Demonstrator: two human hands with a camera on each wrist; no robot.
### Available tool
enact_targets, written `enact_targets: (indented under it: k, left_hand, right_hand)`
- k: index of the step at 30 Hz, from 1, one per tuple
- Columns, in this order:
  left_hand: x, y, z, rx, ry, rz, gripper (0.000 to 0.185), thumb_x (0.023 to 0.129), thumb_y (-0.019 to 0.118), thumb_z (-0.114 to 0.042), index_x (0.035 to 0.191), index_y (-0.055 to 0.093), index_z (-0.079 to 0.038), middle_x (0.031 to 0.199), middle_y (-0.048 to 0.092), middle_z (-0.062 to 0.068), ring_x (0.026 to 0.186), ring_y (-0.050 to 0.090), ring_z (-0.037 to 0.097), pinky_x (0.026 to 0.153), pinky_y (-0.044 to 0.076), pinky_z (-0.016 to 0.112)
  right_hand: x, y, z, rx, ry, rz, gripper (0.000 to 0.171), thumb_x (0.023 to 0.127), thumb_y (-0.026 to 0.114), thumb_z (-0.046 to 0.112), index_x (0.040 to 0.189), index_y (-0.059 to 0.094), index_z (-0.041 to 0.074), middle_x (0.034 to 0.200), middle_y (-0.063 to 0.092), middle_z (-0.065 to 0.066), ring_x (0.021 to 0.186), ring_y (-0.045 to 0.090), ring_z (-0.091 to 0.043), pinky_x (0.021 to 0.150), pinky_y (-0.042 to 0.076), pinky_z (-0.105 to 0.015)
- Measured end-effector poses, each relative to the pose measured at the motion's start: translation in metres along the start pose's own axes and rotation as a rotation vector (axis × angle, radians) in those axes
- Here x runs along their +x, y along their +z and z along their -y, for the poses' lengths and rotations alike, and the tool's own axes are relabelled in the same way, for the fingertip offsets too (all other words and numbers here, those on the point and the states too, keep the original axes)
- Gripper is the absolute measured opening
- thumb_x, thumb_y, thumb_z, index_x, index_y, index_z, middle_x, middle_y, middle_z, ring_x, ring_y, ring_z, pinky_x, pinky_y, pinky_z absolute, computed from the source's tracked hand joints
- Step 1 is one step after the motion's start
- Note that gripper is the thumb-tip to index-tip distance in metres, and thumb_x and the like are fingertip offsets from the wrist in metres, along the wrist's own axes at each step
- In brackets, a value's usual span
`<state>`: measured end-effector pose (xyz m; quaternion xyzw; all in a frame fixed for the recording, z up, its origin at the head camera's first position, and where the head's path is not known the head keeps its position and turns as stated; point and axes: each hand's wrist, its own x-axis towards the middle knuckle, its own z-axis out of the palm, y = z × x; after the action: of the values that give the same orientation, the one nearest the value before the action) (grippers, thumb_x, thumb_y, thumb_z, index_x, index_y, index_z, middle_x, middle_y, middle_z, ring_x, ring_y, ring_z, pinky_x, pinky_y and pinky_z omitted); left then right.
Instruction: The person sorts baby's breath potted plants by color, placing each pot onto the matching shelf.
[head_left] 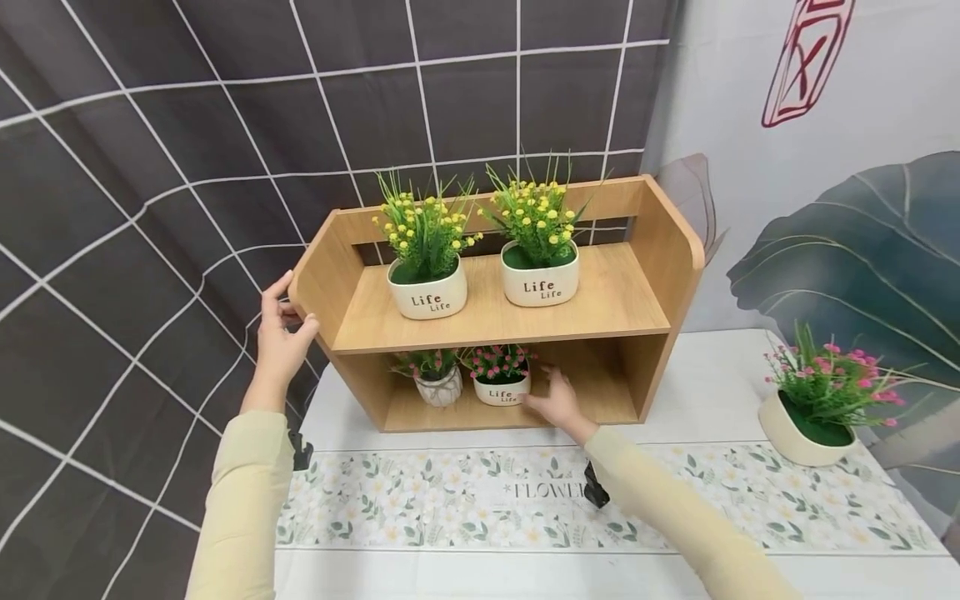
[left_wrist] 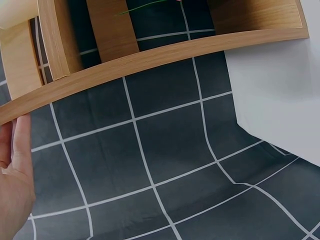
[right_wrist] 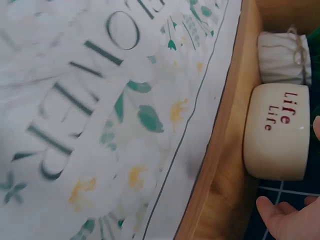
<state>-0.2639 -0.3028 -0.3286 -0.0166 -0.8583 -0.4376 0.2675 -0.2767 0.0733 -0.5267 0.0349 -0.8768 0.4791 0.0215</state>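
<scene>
Gripping the curved left side panel of the two-tier light wooden shelf (head_left: 495,321), the left hand (head_left: 279,337) is curling its fingers and thumb round the panel's edge. Inside the lower compartment, the right hand (head_left: 557,402) is resting with relaxed, spread fingers just beside the cream ceramic pot of pink flowers (head_left: 502,379), which is printed "Life Life" in dark red; whether the fingers are touching the pot cannot be told. To that pot's left is sitting a white ribbed pot tied with twine (head_left: 438,382), also holding pink flowers.

On the upper tier two more cream pots are standing side by side, each reading "Life Life": the left yellow-flowered pot (head_left: 427,287) and the right yellow-flowered pot (head_left: 540,279).

Under the shelf a white table (head_left: 712,392) is carrying a floral-print runner (head_left: 465,500) lettered "FLOWER" in grey capitals. Well apart on the right, a rounded cream pot with pink blooms (head_left: 813,408) is standing on the table. Behind hangs a dark grey cloth with a white grid (head_left: 150,167).
</scene>
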Motion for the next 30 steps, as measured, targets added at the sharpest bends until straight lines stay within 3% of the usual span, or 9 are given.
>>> enact_targets:
  k: [13, 21, 30]
  left_hand:
    - [-0.003, 0.0, -0.005, -0.045, -0.016, -0.007, 0.069, 0.082, 0.049, 0.003, 0.145, 0.033, -0.021, 0.097, 0.051, 0.002, 0.084, 0.047, -0.002, 0.062, 0.044, 0.004]
    - [-0.002, 0.001, -0.007, -0.031, -0.016, -0.008, 0.069, 0.083, 0.05, 0.001, 0.146, 0.032, -0.023, 0.1, 0.053, 0.005, 0.084, 0.046, -0.002, 0.064, 0.043, 0.004]
    - [-0.003, 0.0, -0.008, -0.015, -0.021, -0.009, 0.069, 0.083, 0.05, 0.001, 0.146, 0.032, -0.023, 0.099, 0.053, 0.003, 0.084, 0.046, -0.004, 0.065, 0.042, 0.004]
  right_hand:
    - [-0.054, -0.035, -0.006, 0.092, -0.053, 0.023, 0.072, 0.08, 0.074, 0.017, 0.135, 0.037, -0.009, 0.135, 0.04, -0.031, 0.126, 0.041, -0.045, 0.103, 0.037, -0.054]
    - [-0.09, -0.063, -0.015, 0.021, -0.094, -0.065, 0.063, 0.082, 0.072, 0.013, 0.131, 0.041, -0.009, 0.131, 0.046, -0.029, 0.122, 0.044, -0.043, 0.097, 0.044, -0.053]
    - [-0.12, -0.1, -0.028, -0.044, -0.101, -0.184, 0.063, 0.082, 0.072, 0.012, 0.131, 0.04, -0.01, 0.13, 0.047, -0.029, 0.12, 0.045, -0.043, 0.094, 0.045, -0.054]
